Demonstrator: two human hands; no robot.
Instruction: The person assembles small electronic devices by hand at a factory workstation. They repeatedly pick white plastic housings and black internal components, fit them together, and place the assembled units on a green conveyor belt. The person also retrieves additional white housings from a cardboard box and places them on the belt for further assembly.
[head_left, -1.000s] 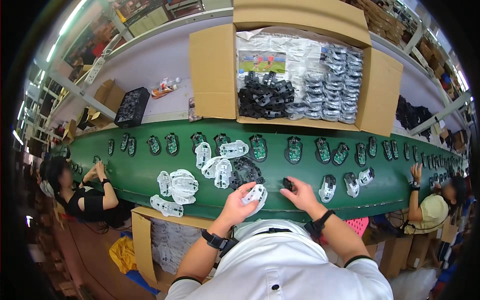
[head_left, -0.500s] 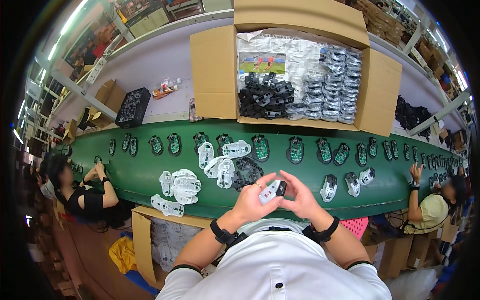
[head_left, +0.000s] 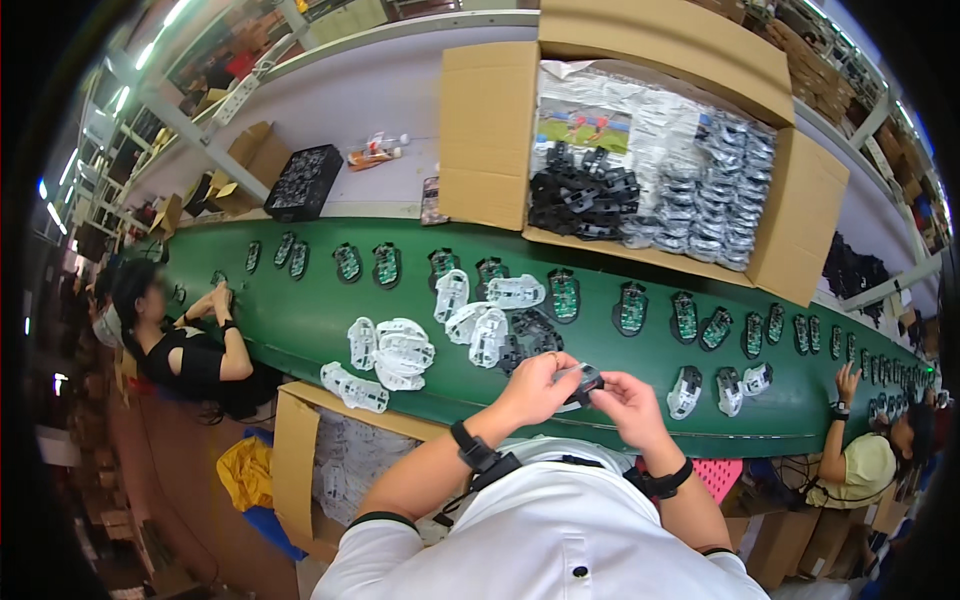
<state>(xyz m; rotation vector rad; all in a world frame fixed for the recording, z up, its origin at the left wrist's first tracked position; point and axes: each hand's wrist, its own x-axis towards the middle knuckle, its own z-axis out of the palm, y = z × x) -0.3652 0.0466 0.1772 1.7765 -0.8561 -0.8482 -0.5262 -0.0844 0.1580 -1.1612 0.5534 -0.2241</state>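
Between my two hands, just over the near edge of the green belt, is a mouse shell (head_left: 587, 381) with a dark end facing the fingers. My left hand (head_left: 538, 390) grips one side of it, and the fingers of my right hand (head_left: 630, 406) pinch the other; both are closed. Its underside and most of its pale part are hidden. Black mouse parts (head_left: 533, 333) lie just beyond my left hand, beside a loose pile of white mouse shells (head_left: 488, 335). Nearest to my right hand, a mouse shell (head_left: 685, 393) in white and black rests on the belt.
Mouse bases with green circuit boards (head_left: 631, 309) line the green belt (head_left: 600, 350). Behind it stands an open carton (head_left: 484, 140) with black parts and wrapped pieces. Another carton (head_left: 294, 455) sits below at left. Co-workers (head_left: 190, 340) work at both ends.
My view has swung, shifting the scene rightward. The mouse shell has been turned between my hands, its pale face now mostly covered, and my right fingers have closed into a pinch.
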